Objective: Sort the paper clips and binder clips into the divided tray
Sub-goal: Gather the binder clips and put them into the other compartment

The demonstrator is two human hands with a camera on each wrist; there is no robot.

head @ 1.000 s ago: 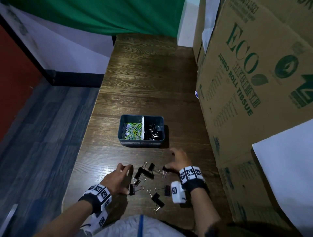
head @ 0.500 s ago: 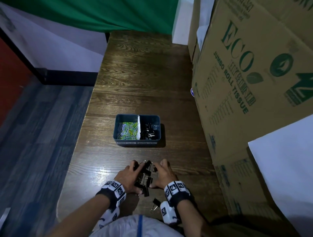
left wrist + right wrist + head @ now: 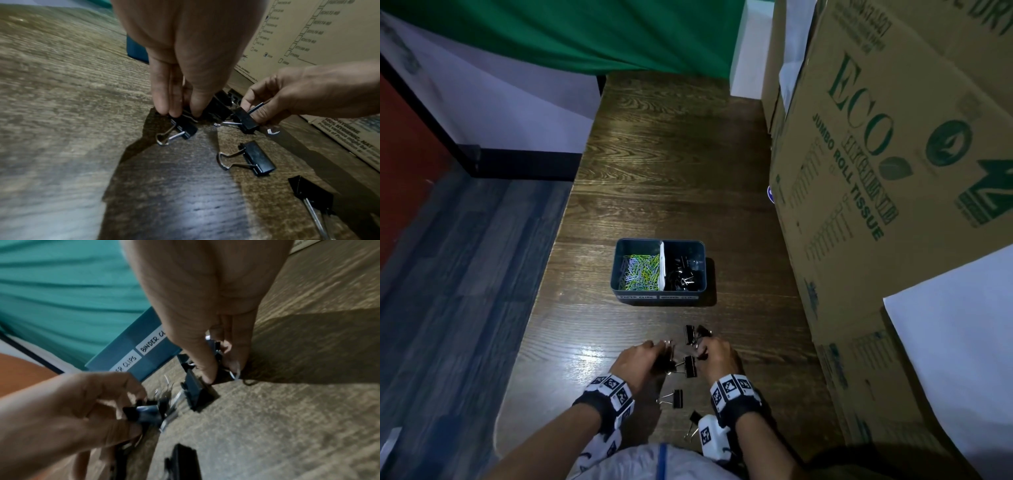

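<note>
A blue divided tray [image 3: 619, 274] stands mid-table, coloured paper clips [image 3: 640, 270] in its left half, black binder clips [image 3: 683, 274] in its right. Nearer me, several black binder clips lie loose on the wood. My left hand [image 3: 650, 356] [image 3: 176, 112] pinches one binder clip [image 3: 184, 126] against the table. My right hand [image 3: 710, 353] [image 3: 220, 369] pinches another binder clip [image 3: 221, 374] [image 3: 245, 121]. One clip [image 3: 689, 366] lies between the hands, one [image 3: 690, 334] just beyond them, and two [image 3: 676, 398] [image 3: 694, 419] lie closer to my body.
A big cardboard box [image 3: 893, 171] printed ECO walls off the table's right side. The table's left edge [image 3: 558, 240] drops to a grey floor. A green cloth [image 3: 585, 31] hangs at the far end. White paper [image 3: 955, 359] lies at right.
Both hands drew together from either side, sweeping the scattered binder clips into a cluster. Now each hand pinches a clip from it; two clips stayed behind near my body.
</note>
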